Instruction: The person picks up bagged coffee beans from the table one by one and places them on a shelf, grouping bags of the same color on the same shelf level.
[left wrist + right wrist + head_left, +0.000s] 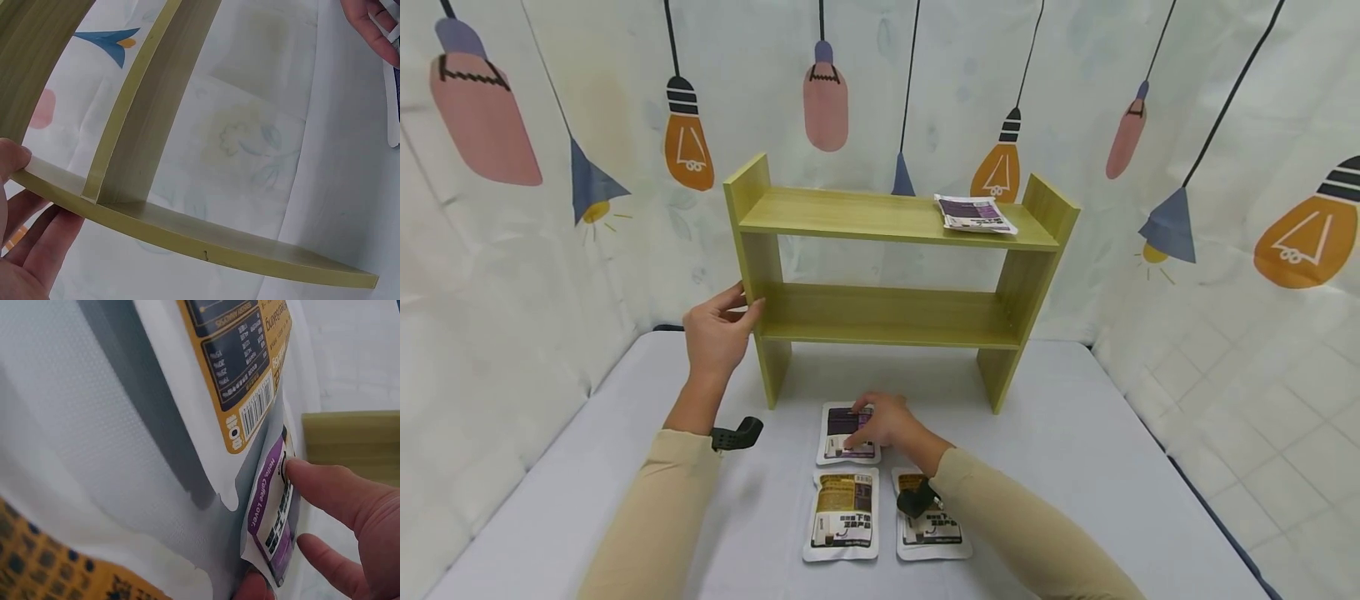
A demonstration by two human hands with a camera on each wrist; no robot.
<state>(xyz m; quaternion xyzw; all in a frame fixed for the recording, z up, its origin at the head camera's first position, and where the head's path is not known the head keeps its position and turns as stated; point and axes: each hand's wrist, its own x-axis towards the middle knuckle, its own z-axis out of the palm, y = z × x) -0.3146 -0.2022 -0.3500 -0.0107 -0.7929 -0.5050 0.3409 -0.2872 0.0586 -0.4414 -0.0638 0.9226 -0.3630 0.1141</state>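
Note:
My left hand (717, 335) grips the left side panel of a yellow-green wooden two-tier shelf (887, 315). In the left wrist view its thumb and fingers lie on opposite faces of that panel (206, 253). In front of the shelf, my right hand (889, 422) holds a white and purple coffee pouch (837, 423) lying on the table. The right wrist view shows fingers (325, 484) on the pouch's face and one fingertip at its lower edge. Nearer me lie two gold-labelled pouches, a left one (844, 510) and a right one (934, 537), partly hidden by the right wrist.
Another purple-labelled pouch (976, 215) lies on the shelf's top board, toward its right end. A white cloth covers the table (1060, 467). Behind and at both sides hangs a pale curtain (902, 108) printed with lamps and bulbs.

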